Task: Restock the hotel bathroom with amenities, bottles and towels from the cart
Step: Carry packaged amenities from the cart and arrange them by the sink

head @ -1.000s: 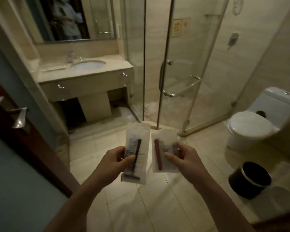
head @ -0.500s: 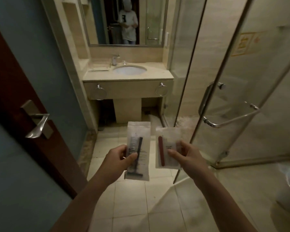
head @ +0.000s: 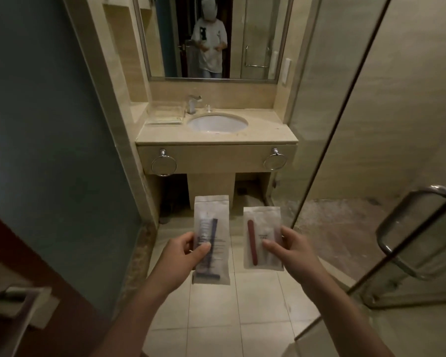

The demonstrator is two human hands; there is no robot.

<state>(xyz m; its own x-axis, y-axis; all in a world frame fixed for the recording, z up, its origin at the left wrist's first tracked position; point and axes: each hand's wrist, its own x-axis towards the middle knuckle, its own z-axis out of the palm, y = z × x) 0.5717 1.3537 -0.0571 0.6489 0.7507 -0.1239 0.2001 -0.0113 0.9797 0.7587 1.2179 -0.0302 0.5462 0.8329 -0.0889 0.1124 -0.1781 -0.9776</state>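
Amenity packets are riding one per hand, upright and side by side in the near centre over the floor tiles, well apart from the vanity counter [head: 268, 130] at the far end. Left hand [head: 180, 256] is pinching the razor packet [head: 213, 222] at mid-height, thumb on its front and fingers curled behind; the dark razor is sitting head-down in the sleeve. Right hand [head: 291, 251] is pinching the nail file packet [head: 262, 222] by its right edge the same way; the red file is lying vertical inside, with something pale beside it that I cannot identify. Fronts are facing the camera, probably so the labels stay readable and the sleeves stay flat during the carry. Likely drop point is looking like the clear tray [head: 165, 115], sitting left of the basin [head: 218, 122] on the counter; cannot tell whether anything is in it. Both towel rings [head: 164, 164] under the counter edge are hanging without towels. Glass shower door [head: 410, 228] is standing on the right.
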